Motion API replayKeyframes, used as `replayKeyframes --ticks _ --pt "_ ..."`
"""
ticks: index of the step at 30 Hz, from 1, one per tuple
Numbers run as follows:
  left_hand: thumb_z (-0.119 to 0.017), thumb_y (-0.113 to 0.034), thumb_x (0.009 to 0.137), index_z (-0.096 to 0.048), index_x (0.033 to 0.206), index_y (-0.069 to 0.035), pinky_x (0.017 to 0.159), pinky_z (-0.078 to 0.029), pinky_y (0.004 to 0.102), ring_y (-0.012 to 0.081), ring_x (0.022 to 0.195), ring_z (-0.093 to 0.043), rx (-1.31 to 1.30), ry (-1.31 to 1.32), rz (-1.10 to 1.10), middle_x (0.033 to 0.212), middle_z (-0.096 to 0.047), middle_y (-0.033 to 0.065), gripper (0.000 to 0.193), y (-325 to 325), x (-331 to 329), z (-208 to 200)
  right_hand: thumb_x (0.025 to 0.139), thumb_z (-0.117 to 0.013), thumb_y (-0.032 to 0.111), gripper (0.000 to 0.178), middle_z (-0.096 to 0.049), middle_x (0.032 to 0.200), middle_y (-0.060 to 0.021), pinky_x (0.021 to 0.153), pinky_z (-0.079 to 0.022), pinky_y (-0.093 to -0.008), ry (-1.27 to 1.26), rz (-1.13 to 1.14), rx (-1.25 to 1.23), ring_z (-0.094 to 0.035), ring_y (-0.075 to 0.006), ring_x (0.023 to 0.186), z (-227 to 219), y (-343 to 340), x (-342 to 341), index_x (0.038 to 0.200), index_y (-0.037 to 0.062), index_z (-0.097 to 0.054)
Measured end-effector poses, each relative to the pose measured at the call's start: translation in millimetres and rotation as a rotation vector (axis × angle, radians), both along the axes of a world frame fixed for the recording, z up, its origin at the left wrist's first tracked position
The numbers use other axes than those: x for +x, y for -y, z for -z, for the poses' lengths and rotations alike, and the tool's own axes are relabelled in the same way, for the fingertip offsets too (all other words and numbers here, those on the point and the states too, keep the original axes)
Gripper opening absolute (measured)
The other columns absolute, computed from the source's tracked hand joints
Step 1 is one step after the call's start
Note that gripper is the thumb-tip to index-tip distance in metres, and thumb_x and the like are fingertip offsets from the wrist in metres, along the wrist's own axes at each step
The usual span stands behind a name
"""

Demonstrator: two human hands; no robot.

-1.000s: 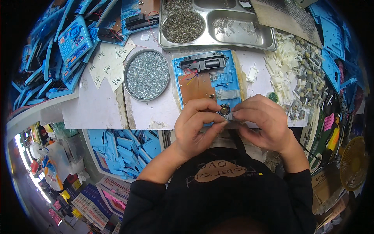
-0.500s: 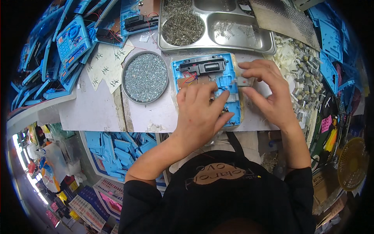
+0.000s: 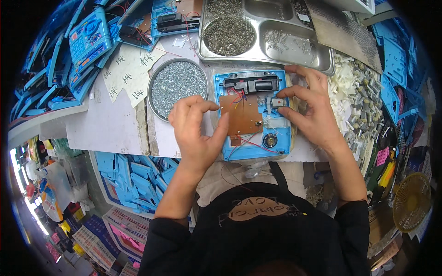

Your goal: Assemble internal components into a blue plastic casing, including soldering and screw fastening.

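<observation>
Moved over the blue plastic casing, the grey block pinched narrowly by the right hand could tilt if the wide-spread left hand lets the casing slide.

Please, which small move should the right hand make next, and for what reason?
Probably the right hand should press the small grey part gently down into the blue casing: it pinches that part at the casing's right side, and whether the part is fully seated cannot be seen. The open left hand, at the opposite side, could steady the casing.
</observation>
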State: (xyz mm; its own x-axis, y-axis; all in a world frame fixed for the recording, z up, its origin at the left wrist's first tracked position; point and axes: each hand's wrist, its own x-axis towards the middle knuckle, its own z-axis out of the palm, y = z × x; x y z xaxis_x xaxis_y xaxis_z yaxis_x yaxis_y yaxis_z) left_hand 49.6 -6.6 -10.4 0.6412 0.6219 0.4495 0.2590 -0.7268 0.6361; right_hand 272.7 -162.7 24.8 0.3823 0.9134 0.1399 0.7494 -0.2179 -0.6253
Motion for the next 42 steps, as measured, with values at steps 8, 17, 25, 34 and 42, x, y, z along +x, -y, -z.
replayKeyframes --ticks 8,17,25,34,42 --pt "-0.084 -0.016 0.071 -0.071 0.105 -0.011 0.087 -0.033 0.039 0.0233 0.094 -0.058 0.084 -0.007 0.059 0.099 -0.061 0.0043 0.036 -2.4 25.4 -7.2 0.073 -0.082 0.009 0.027 -0.062 0.129 -0.0111 0.105 -0.042 -0.0447 0.096 0.008 -0.034 -0.048 -0.0353 0.122 -16.7 -2.8 -1.5 0.098 0.0083 -0.075" --pt "-0.082 -0.014 0.073 -0.073 0.097 -0.012 0.081 -0.034 0.0375 0.0204 0.085 -0.058 0.007 0.132 0.153 0.088 -0.06 0.0012 0.025 -6.4 25.0 -15.3 0.069 -0.082 0.015 0.028 -0.061 0.094 -0.0034 0.078 -0.044 -0.0417 0.294 -0.106 0.292 -0.055 -0.0281 0.094 -6.9 -48.2 -37.2 0.093 0.011 -0.069" --pt "-0.077 -0.007 0.075 -0.072 0.086 -0.011 0.08 -0.035 0.0362 0.0187 0.08 -0.059 -0.04 0.194 0.072 0.084 -0.062 0.0012 0.012 -9.4 27.6 -13.5 0.068 -0.081 0.014 0.023 -0.056 0.085 -0.0033 0.077 -0.039 -0.0414 0.382 -0.098 0.314 -0.055 -0.0263 0.087 2.5 -56.2 -45.8 0.083 0.0099 -0.064" --pt "-0.073 -0.008 0.075 -0.068 0.081 -0.01 0.082 -0.035 0.0372 0.0205 0.081 -0.06 -0.063 0.177 -0.046 0.086 -0.063 0.0038 0.008 -18.3 23.0 3.8 0.07 -0.08 0.01 0.018 -0.06 0.084 -0.0029 0.078 -0.039 -0.041 0.376 -0.072 0.246 -0.056 -0.0253 0.083 1.1 -36.9 -43.9 0.083 0.0109 -0.067" --pt "-0.075 -0.012 0.075 -0.07 0.085 -0.011 0.087 -0.033 0.0385 0.0212 0.086 -0.058 0.044 0.056 -0.159 0.09 -0.062 0.0025 0.011 -16.9 16.6 10.4 0.076 -0.08 0.008 0.012 -0.066 0.079 -0.0032 0.078 -0.039 -0.038 0.211 0.017 0.252 -0.06 -0.0234 0.077 4.8 -17.7 -26.9 0.083 0.0104 -0.07"
